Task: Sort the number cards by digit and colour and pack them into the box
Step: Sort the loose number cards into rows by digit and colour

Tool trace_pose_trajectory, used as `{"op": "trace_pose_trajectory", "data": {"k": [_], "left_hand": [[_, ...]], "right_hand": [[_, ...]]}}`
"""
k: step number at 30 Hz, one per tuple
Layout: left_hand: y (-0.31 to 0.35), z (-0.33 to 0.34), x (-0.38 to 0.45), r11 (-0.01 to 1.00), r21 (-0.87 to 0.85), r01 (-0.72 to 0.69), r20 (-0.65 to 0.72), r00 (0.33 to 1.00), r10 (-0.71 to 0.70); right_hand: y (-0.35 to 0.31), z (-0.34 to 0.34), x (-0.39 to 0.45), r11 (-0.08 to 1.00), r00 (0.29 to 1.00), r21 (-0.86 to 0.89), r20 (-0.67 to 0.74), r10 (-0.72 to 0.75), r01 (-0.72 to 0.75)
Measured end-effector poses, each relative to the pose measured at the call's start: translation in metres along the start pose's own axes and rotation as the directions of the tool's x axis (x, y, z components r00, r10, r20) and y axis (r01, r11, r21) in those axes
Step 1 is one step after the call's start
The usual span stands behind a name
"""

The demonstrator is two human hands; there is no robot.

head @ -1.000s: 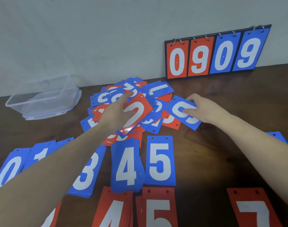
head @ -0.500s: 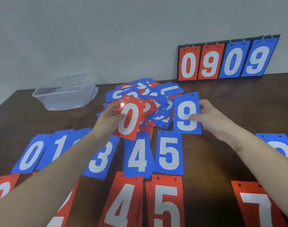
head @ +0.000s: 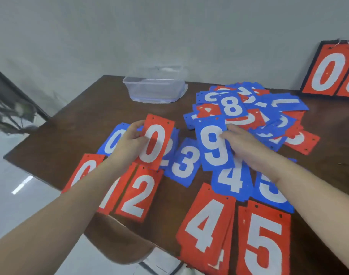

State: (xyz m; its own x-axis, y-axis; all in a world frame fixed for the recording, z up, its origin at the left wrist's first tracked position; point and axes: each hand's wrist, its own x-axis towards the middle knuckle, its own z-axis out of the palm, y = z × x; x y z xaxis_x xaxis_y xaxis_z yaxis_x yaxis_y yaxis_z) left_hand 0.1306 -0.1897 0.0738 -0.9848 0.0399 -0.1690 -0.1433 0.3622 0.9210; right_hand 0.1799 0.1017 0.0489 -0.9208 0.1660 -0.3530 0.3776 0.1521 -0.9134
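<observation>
My left hand (head: 130, 141) pinches a red 0 card (head: 155, 141) above the sorted rows at the table's left. My right hand (head: 245, 145) holds a blue 9 card (head: 213, 147) by its right edge, over the blue 3 card (head: 184, 161) and blue 4 card (head: 230, 180). Laid out in rows are a blue 0 card (head: 114, 141), a red 0 card (head: 83, 171), a red 2 card (head: 139, 193), a red 4 card (head: 207, 225) and a red 5 card (head: 265, 241). An unsorted heap of cards (head: 259, 114) lies behind. The clear plastic box (head: 155, 90) stands at the back.
A black scoreboard stand (head: 328, 70) with hanging number cards leans on the wall at the back right. The table's left edge (head: 36, 171) runs close to the red 0 card, with pale floor beyond it. The wooden table (head: 90, 116) is dark brown.
Both hands have lifted their cards off the heap and carried them toward me and to the left, over the sorted rows. My view has swung left.
</observation>
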Motion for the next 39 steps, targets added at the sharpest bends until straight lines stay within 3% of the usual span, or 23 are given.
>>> {"op": "trace_pose_trajectory", "data": {"k": [9,15,18,20,22,25,29,33,39], "left_hand": [[-0.052,-0.146,-0.013,0.995,0.018,0.098,-0.145,0.985,-0.094],[-0.095,-0.185,-0.004,0.953,0.273,0.133,-0.197,0.977,-0.08],[-0.113,-0.19,0.003,0.856,0.507,0.104,-0.166,0.986,-0.021],[-0.123,-0.189,0.006,0.697,0.708,0.112,-0.193,0.98,0.038],[-0.124,-0.185,0.008,0.621,0.78,0.074,-0.198,0.971,0.133],[-0.116,-0.175,0.012,0.614,0.786,-0.075,-0.105,0.962,0.253],[-0.094,-0.141,0.016,0.648,0.719,-0.25,0.036,0.945,0.325],[-0.072,-0.09,0.024,0.613,0.671,-0.417,0.206,0.899,0.385],[-0.036,0.008,0.032,0.539,0.521,-0.662,0.481,0.749,0.455]], "right_hand": [[-0.035,0.119,0.007,0.983,0.983,-0.164,0.176,-0.05,0.079],[-0.049,0.163,0.007,0.982,0.971,-0.134,0.218,-0.098,0.13],[-0.051,0.171,0.005,0.963,0.972,-0.205,0.194,-0.133,0.173],[-0.053,0.173,0.003,0.962,0.975,-0.218,0.186,-0.124,0.164],[-0.055,0.175,0.002,0.967,0.981,-0.219,0.171,-0.093,0.13],[-0.052,0.172,0.0,0.98,0.991,-0.183,0.124,-0.054,0.076],[-0.044,0.149,-0.005,0.99,0.999,-0.135,0.039,-0.032,0.037],[-0.034,0.107,-0.018,0.992,0.995,-0.129,-0.095,-0.013,0.001],[-0.002,0.019,-0.063,0.989,0.944,-0.133,-0.329,0.018,-0.065]]}}
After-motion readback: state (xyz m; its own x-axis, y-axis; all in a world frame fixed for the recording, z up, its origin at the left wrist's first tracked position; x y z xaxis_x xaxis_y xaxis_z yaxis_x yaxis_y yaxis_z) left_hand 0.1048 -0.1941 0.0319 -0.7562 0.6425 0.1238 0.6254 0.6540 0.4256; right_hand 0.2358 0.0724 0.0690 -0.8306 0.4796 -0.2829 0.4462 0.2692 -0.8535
